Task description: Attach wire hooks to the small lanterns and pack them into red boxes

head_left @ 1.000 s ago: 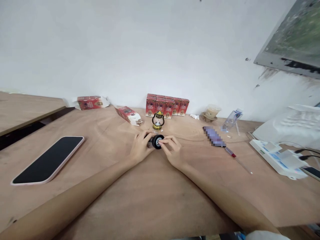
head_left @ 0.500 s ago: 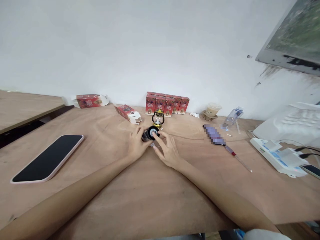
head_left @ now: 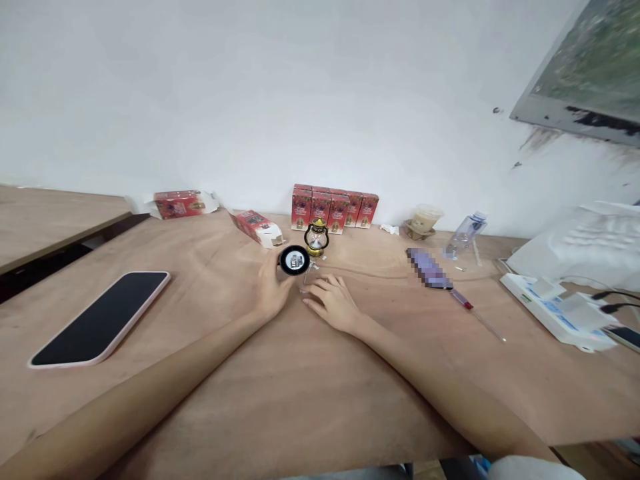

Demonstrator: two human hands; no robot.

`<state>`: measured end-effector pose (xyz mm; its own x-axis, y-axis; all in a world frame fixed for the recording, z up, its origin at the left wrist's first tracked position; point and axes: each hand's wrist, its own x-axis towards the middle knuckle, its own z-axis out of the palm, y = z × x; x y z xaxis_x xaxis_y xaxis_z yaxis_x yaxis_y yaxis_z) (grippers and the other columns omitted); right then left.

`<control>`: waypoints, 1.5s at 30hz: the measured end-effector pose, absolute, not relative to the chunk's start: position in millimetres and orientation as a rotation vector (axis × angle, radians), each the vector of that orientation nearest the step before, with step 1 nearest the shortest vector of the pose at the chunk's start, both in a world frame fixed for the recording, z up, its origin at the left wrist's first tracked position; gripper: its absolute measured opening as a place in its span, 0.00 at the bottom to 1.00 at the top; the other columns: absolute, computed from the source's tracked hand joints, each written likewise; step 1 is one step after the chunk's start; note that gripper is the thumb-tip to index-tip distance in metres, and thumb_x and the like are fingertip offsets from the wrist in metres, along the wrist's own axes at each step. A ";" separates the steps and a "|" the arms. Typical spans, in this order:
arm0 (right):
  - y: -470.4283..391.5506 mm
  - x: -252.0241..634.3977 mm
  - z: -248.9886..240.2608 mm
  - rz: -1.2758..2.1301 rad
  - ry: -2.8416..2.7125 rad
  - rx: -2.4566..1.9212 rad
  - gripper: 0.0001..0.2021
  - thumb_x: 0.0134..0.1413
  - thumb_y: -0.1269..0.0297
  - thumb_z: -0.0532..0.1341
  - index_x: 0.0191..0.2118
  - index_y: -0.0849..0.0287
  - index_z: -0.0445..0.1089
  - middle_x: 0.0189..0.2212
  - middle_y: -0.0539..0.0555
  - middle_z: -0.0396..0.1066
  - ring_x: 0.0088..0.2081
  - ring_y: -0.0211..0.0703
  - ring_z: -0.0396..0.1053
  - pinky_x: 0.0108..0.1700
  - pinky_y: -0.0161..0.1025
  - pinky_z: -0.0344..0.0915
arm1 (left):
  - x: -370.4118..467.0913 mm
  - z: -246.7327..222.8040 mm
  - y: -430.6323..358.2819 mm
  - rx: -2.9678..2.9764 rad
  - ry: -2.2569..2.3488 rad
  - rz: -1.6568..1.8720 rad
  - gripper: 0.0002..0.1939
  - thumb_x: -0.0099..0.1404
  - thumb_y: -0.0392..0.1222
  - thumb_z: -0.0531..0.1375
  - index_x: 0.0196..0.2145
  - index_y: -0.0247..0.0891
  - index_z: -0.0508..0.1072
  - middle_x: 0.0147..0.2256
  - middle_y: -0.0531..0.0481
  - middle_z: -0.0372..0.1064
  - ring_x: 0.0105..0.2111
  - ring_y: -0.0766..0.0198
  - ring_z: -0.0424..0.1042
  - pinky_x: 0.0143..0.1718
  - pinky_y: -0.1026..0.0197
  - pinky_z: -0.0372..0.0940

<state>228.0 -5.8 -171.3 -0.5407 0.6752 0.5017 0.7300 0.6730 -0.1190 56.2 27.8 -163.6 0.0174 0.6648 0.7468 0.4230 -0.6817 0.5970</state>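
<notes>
My left hand (head_left: pixel 271 290) is closed around a round black object (head_left: pixel 295 261) whose flat end, a pale disc with small dark markings inside a black rim, faces me. Its far side is hidden. My right hand (head_left: pixel 333 301) lies low at the table, fingers stretched out and thumb slightly apart, holding nothing I can see. Small clear and white scraps (head_left: pixel 309 273) lie by its fingertips. Just behind the held object stands a small black and gold lantern (head_left: pixel 317 238) with a clear globe.
Red printed boxes (head_left: pixel 320 208) stand against the wall; two opened ones, a left box (head_left: pixel 177 204) and a nearer box (head_left: pixel 256 227), lie beside them. A phone (head_left: pixel 103 319) is on the left. Rightward are a drink cup (head_left: pixel 424 220), clear bottle (head_left: pixel 466 233), screwdriver (head_left: pixel 477 315) and power strip (head_left: pixel 555 310).
My right fingers have come off the round object's pale disc and dropped to the table. My left hand has shifted the object slightly left and up, its disc now uncovered.
</notes>
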 end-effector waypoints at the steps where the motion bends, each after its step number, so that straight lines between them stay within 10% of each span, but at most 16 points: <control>1: -5.4 228.0 -171.7 -0.152 -2.367 -1.085 0.09 0.58 0.63 0.58 0.43 0.56 0.72 0.39 0.56 0.74 0.46 0.49 0.62 0.44 0.44 0.57 | 56.3 -162.8 26.9 2.101 1.107 1.707 0.19 0.61 0.37 0.58 0.50 0.39 0.63 0.49 0.47 0.66 0.51 0.55 0.66 0.54 0.52 0.61; 11: -9.1 230.2 -173.9 -0.320 -2.217 -0.863 0.09 0.60 0.69 0.53 0.31 0.59 0.68 0.28 0.55 0.73 0.35 0.45 0.64 0.36 0.41 0.60 | 58.1 -161.3 25.7 2.142 1.166 1.653 0.17 0.56 0.37 0.61 0.44 0.39 0.66 0.43 0.47 0.67 0.45 0.57 0.68 0.44 0.55 0.66; 22: -15.3 234.1 -173.6 -0.212 -1.865 -0.593 0.19 0.61 0.73 0.52 0.56 0.55 0.58 0.39 0.56 0.72 0.40 0.41 0.71 0.42 0.40 0.69 | 59.3 -158.3 22.8 2.356 1.014 1.470 0.15 0.58 0.40 0.61 0.44 0.38 0.68 0.43 0.46 0.69 0.45 0.55 0.68 0.46 0.54 0.64; 45: -13.5 238.8 -168.0 0.210 -1.612 -0.863 0.06 0.57 0.61 0.59 0.34 0.57 0.69 0.31 0.52 0.72 0.35 0.39 0.70 0.39 0.38 0.66 | 59.4 -157.4 15.1 2.595 1.275 1.274 0.18 0.57 0.43 0.63 0.46 0.43 0.69 0.45 0.48 0.69 0.48 0.55 0.67 0.43 0.56 0.54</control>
<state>238.8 -13.5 -168.0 0.0124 0.6298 0.7767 0.4103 0.7051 -0.5783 59.4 15.1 -157.4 0.3495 0.6555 0.6694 0.6701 -0.6743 0.3103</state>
